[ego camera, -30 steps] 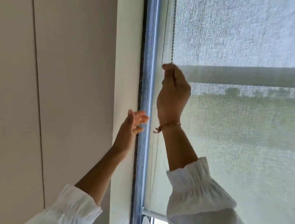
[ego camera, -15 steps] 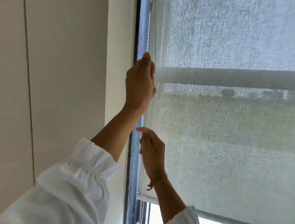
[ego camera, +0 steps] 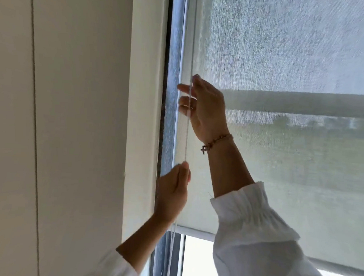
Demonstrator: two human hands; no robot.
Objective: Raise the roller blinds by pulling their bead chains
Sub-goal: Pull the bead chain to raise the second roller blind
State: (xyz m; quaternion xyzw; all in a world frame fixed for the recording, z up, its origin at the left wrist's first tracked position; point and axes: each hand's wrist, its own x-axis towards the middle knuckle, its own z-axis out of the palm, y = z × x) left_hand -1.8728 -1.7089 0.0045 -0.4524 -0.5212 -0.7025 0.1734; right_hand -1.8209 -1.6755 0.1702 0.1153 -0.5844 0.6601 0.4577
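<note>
The chain (ego camera: 187, 125) is hanging taut along the blind's (ego camera: 281, 142) left edge, pinched low by the left hand (ego camera: 171, 191). The right hand (ego camera: 205, 109) is reaching higher with fingers (ego camera: 184, 88) spread, not yet gripping. If the left releases early, the blind is likely dropping back.

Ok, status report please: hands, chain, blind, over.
Left hand shut on chain, low. Right hand higher, fingers spread, at the chain, grip unclear. Blind partly up, bottom bar off the sill. Nothing in the way.
</note>
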